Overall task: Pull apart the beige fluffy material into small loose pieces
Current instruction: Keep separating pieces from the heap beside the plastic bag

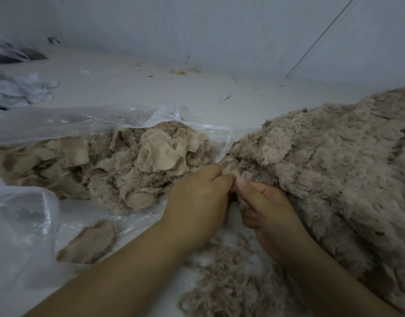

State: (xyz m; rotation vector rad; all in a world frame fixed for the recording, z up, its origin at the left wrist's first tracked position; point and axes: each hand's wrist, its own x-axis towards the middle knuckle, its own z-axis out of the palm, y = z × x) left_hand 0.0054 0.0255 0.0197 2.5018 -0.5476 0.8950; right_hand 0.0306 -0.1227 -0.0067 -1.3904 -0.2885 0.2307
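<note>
A big sheet of beige fluffy material (329,161) covers the right side of the floor. My left hand (197,202) and my right hand (268,209) meet at its left edge, and both pinch the same bit of the material between thumb and curled fingers. The pinched bit is mostly hidden by my fingers. To the left lies a heap of torn beige pieces (119,161) inside an open clear plastic bag (59,124). Loose beige fluff (222,280) is strewn on the floor under my forearms.
One torn beige piece (89,242) lies on the plastic near my left forearm. White crumpled cloth (16,88) sits at the far left. A pale wall (219,26) rises behind, with small scraps (181,72) along its foot.
</note>
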